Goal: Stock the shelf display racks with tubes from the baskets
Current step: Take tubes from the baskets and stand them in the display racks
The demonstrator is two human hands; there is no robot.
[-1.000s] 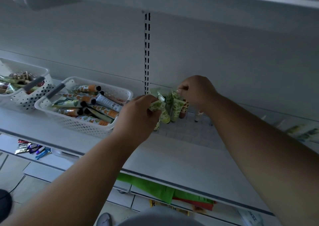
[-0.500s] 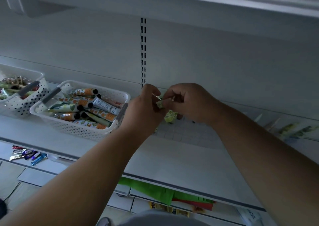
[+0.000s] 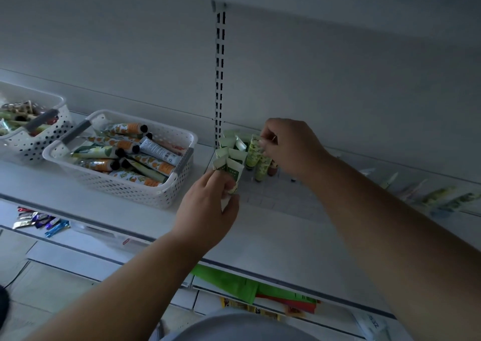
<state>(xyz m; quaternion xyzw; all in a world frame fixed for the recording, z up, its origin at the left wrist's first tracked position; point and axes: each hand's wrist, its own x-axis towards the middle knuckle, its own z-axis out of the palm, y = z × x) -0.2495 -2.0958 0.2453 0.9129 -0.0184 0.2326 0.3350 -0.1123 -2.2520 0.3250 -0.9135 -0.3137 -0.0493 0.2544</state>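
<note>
Several green and white tubes (image 3: 235,156) stand upright in a clear grid rack (image 3: 263,197) on the white shelf, near the back wall. My left hand (image 3: 210,205) grips a few green tubes (image 3: 229,170) at the rack's front left. My right hand (image 3: 291,148) pinches the crimped top of a light green tube (image 3: 253,152) standing in the rack. A white basket (image 3: 161,195) to the left holds several orange and green tubes (image 3: 125,153).
A second white basket (image 3: 28,145) with mixed tubes sits at the far left. More tubes (image 3: 442,197) lie along the shelf at the right. Small wrapped items (image 3: 39,219) lie on the lower shelf. A slotted upright (image 3: 220,75) runs up the back wall.
My hands were together over the rack half a second ago. They have drawn apart: the right moved back to a standing tube, the left dropped toward the front with its tubes.
</note>
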